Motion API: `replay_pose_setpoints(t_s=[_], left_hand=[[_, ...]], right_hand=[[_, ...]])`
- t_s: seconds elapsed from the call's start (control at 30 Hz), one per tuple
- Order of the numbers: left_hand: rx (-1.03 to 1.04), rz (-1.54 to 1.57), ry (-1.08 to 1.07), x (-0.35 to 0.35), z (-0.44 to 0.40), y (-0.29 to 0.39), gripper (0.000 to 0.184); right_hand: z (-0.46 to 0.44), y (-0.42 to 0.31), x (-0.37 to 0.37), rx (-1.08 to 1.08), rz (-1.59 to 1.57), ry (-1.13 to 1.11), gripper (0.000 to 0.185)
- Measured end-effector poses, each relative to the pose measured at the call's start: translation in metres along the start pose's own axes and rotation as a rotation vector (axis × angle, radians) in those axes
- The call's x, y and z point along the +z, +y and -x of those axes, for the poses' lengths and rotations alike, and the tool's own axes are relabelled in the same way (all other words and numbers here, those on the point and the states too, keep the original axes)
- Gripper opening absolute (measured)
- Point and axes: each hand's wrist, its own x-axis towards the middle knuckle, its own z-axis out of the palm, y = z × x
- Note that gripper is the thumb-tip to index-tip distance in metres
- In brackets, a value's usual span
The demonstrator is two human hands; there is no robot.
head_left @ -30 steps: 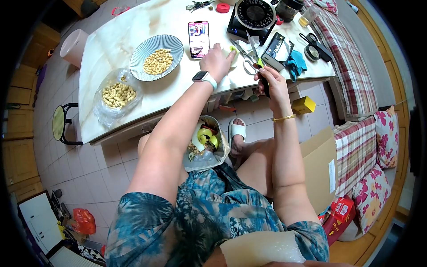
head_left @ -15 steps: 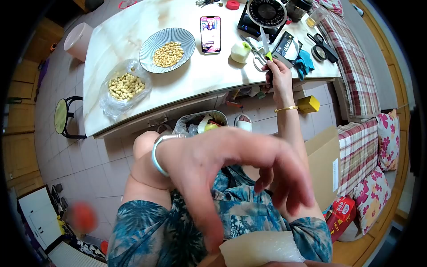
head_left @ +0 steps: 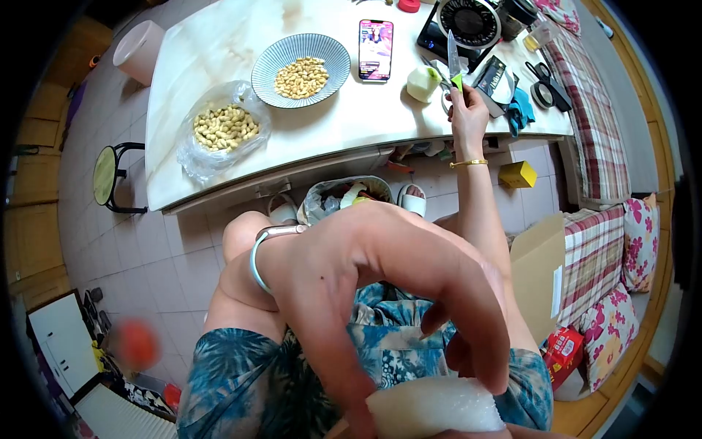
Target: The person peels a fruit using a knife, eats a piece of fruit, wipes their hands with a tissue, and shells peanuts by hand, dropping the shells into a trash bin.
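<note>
My left hand (head_left: pixel 333 274), with a light blue band at the wrist, arches large and close to the camera. Its thumb and a fingertip close on opposite ends of a pale, wet-looking piece of fruit (head_left: pixel 435 410) at the bottom edge of the view. Skin below partly hides that piece. Over the table's right front edge, my right hand (head_left: pixel 470 113) grips a knife (head_left: pixel 453 58) by its handle, blade pointing up and away. Left of the knife stands a pale peeled fruit (head_left: pixel 423 84) with some green at its top.
On the table (head_left: pixel 212 51) are a striped bowl (head_left: pixel 267 69) of shelled peanuts, a bag (head_left: pixel 205 157) of unshelled peanuts, a phone (head_left: pixel 375 51) and a black appliance (head_left: pixel 468 25). A lined bin (head_left: pixel 314 201) stands between my feet. A cardboard box (head_left: pixel 537 271) is at right.
The fingers of my left hand have come down onto the pale piece of fruit. My right hand still holds the knife. The table has shifted slightly right and up in view.
</note>
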Motion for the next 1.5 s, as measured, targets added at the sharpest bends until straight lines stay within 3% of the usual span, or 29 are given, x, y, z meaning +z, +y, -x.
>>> replay_pose_setpoints(t_s=[0.4, 0.8, 1.0, 1.17, 1.27, 1.5], left_hand=[[0.106, -0.039, 0.278, 0.002, 0.014, -0.003, 0.052], [0.106, 0.015, 0.29, 0.0, 0.018, -0.008, 0.056], [0.065, 0.02, 0.389, 0.011, 0.015, -0.008, 0.052], [0.045, 0.075, 0.524, 0.02, 0.011, -0.009, 0.047], [0.042, 0.038, 0.427, 0.015, 0.012, -0.01, 0.045], [-0.024, 0.007, 0.473, 0.02, 0.011, -0.007, 0.034]], right_hand=[[0.001, 0.0, 0.005, 0.006, 0.002, -0.001, 0.035], [-0.014, 0.019, -0.024, 0.05, 0.073, 0.046, 0.036], [-0.02, 0.028, -0.033, 0.066, 0.28, -0.027, 0.035], [-0.013, 0.024, -0.036, -0.066, 0.565, -0.061, 0.034], [-0.01, 0.023, -0.032, -0.081, 0.658, -0.091, 0.035], [-0.007, 0.032, -0.02, -0.025, 0.787, -0.183, 0.034]])
